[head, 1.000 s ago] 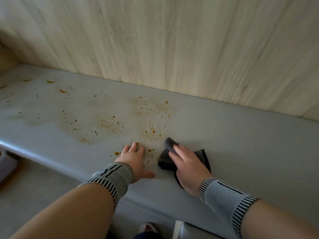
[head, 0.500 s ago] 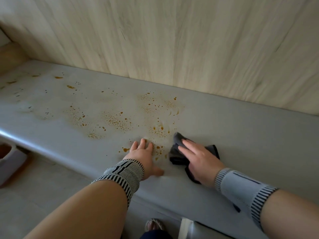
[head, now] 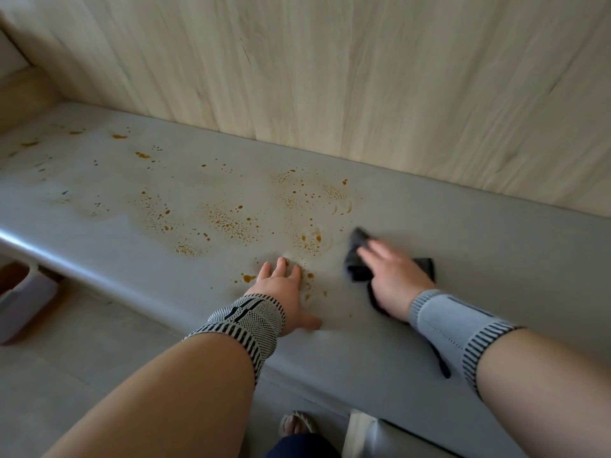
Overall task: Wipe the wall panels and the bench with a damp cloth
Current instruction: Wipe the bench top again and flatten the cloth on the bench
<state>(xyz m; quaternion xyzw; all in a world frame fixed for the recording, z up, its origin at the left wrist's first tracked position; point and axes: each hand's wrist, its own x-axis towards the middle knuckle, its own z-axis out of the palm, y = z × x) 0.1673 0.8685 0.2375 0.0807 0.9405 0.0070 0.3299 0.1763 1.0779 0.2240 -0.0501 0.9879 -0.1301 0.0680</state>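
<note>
Bench half done — right stretch looks clean, brown spatter left across the middle and toward the left end. Dark cloth is pressed flat near the front edge under the right hand, fingers extended. Left hand is spread flat on the spots, in the cloth's path. Wall panels — wiped or not, cannot be told.

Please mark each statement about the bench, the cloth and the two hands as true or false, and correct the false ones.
1. The right hand presses a dark cloth on the bench. True.
2. The left hand holds a spray bottle. False: it rests flat on the bench, holding nothing.
3. Orange-brown spots lie left of the cloth. True.
4. The cloth is on the wall panel. False: it lies on the bench.
5. Both wrists are bare. False: each wears a knit band.
</note>
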